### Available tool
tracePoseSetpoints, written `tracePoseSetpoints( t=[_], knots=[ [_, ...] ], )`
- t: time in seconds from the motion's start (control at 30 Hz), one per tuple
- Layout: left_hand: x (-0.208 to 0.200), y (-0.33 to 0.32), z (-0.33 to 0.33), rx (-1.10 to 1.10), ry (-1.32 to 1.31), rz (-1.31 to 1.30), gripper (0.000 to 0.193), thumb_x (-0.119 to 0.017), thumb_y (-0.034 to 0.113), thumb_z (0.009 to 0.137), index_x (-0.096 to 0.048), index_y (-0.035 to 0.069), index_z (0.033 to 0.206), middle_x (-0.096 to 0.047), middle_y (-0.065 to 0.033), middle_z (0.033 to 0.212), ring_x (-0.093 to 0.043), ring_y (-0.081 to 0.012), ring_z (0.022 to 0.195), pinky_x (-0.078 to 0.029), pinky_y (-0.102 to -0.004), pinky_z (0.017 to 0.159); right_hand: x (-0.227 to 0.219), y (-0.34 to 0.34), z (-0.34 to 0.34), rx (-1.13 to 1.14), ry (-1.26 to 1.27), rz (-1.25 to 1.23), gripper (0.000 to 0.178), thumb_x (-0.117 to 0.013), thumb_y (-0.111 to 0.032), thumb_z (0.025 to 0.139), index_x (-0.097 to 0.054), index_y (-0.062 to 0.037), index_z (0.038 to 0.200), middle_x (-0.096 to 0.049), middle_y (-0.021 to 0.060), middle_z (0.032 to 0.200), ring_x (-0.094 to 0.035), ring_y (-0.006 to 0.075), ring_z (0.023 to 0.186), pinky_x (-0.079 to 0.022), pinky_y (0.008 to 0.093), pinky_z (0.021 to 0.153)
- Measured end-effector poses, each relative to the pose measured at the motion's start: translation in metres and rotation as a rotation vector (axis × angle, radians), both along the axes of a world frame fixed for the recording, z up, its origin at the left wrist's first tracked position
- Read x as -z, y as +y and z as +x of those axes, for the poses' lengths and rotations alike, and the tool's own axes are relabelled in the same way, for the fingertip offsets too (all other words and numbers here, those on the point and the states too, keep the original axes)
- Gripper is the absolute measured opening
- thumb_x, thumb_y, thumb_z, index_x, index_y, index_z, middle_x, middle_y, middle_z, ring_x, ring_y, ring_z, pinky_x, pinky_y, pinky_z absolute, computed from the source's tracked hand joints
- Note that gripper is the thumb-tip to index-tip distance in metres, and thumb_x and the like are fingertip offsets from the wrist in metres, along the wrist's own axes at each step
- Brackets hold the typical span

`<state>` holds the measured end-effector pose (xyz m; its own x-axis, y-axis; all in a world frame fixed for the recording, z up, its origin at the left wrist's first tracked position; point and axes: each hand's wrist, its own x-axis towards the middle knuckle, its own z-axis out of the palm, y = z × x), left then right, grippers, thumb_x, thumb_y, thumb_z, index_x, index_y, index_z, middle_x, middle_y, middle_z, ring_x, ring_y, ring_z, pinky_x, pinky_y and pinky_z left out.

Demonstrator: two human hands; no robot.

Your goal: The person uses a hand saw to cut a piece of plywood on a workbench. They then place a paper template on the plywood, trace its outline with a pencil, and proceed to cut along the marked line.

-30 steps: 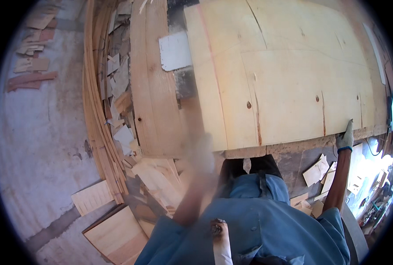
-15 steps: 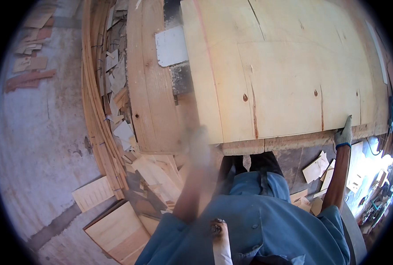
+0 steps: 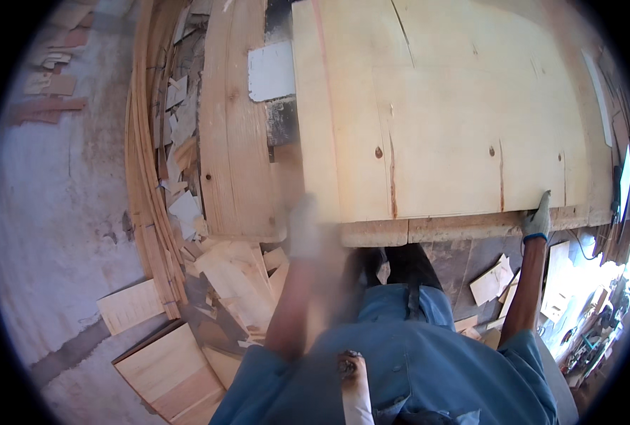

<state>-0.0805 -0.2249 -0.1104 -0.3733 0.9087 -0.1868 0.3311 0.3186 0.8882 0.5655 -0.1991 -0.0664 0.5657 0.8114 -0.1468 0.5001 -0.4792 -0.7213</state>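
Note:
A large pale plywood sheet [image 3: 442, 142] with dark knots and cracks lies flat on the wooden workbench [image 3: 237, 163]. At its near right edge, my right hand [image 3: 538, 215], in a light glove with a blue cuff, grips the sheet with the thumb on top and the other fingers hidden below. By the near left corner is my left hand [image 3: 303, 225], also in a light glove. A blurred patch smears its fingers, so I cannot tell whether they touch the sheet.
A white rectangular plate [image 3: 271, 71] lies left of the sheet. Long wooden strips [image 3: 145, 170] run along the floor further left, beside veneer scraps [image 3: 233, 276]. Offcut boards [image 3: 169, 372] lie at lower left. A cigarette [image 3: 356, 389] juts up from the lower edge.
The whole view has shifted slightly, with bench and sheet lying a little further left and up. My right hand stays on the sheet's edge; my left hand stays near its corner.

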Motion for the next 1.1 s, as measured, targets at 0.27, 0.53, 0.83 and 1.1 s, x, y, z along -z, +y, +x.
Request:
tracePoseSetpoints(
  t=[0.27,0.53,0.83,1.1],
  knots=[
    [-0.029,-0.035,0.009,0.297,0.373,0.059,0.034,-0.044,0.020,0.105,-0.056,0.001,0.131,-0.057,-0.0113,0.130,-0.054,-0.0216,0.121,-0.047,-0.0335,0.101,-0.005,-0.050,0.000,-0.199,-0.164,-0.055,0.051,-0.051,-0.028,0.098,-0.041,-0.0045,0.142,-0.063,0.0064,0.113,-0.060,0.0139,0.097,-0.052,0.0268,0.082],
    [-0.079,-0.045,0.034,0.262,0.219,-0.222,0.035,-0.050,0.019,0.101,-0.062,-0.005,0.123,-0.063,-0.0209,0.127,-0.060,-0.0305,0.119,-0.045,-0.0393,0.103,-0.028,-0.048,-0.017,0.479,0.897,0.138,0.048,-0.051,-0.048,0.102,-0.057,-0.0070,0.126,-0.065,0.0047,0.114,-0.064,0.0147,0.099,-0.056,0.0253,0.079],
    [-0.016,0.006,0.009,-0.061,-0.128,-0.045,0.034,-0.050,0.024,0.101,-0.064,0.000,0.121,-0.065,-0.0121,0.118,-0.060,-0.0221,0.111,-0.048,-0.0378,0.097,-0.011,-0.003,-0.019,-0.308,-0.551,-0.085,0.075,-0.060,-0.007,0.089,-0.023,0.0007,0.154,-0.060,0.0216,0.122,-0.062,0.0256,0.107,-0.053,0.0359,0.088],
    [-0.027,0.015,0.020,0.126,0.093,0.009,0.030,-0.048,0.015,0.102,-0.062,0.000,0.124,-0.064,-0.0132,0.122,-0.059,-0.0235,0.114,-0.047,-0.0366,0.099,0.012,0.006,0.026,0.038,0.203,0.048,0.070,-0.060,-0.006,0.093,-0.026,-0.0035,0.154,-0.064,0.0134,0.103,-0.060,0.0196,0.085,-0.053,0.0326,0.075]
  ],
)
